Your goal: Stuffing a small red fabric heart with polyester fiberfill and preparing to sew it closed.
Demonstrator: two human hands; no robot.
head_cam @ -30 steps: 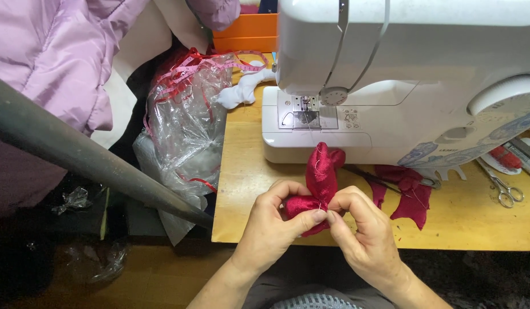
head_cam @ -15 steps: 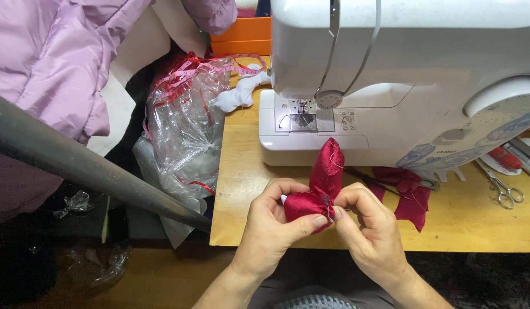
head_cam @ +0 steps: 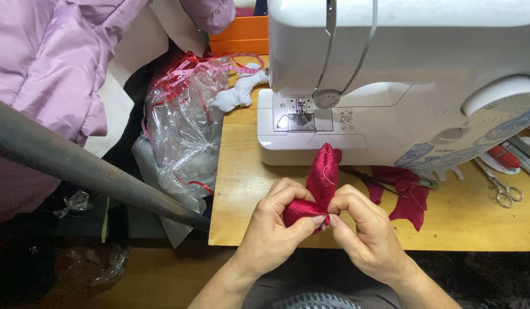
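Both hands are pinched onto a small red satin piece (head_cam: pixel 321 183) right at the front edge of the wooden table (head_cam: pixel 242 189). The left hand (head_cam: pixel 273 229) has thumb and fingers clamped round its lower bunched end, and the right hand (head_cam: pixel 365 229) nips the same spot from the other side, fingertips touching. The upper end of the fabric sticks up toward the white sewing machine (head_cam: pixel 402 74) just behind. More red scraps (head_cam: pixel 405 194) lie to the right, small scissors (head_cam: pixel 502 189) further out. On the left a clear plastic bag (head_cam: pixel 182 131) with red ribbon hangs off the table edge, and a dark metal bar (head_cam: pixel 87 166) cuts across in front of a lilac jacket (head_cam: pixel 53 63).
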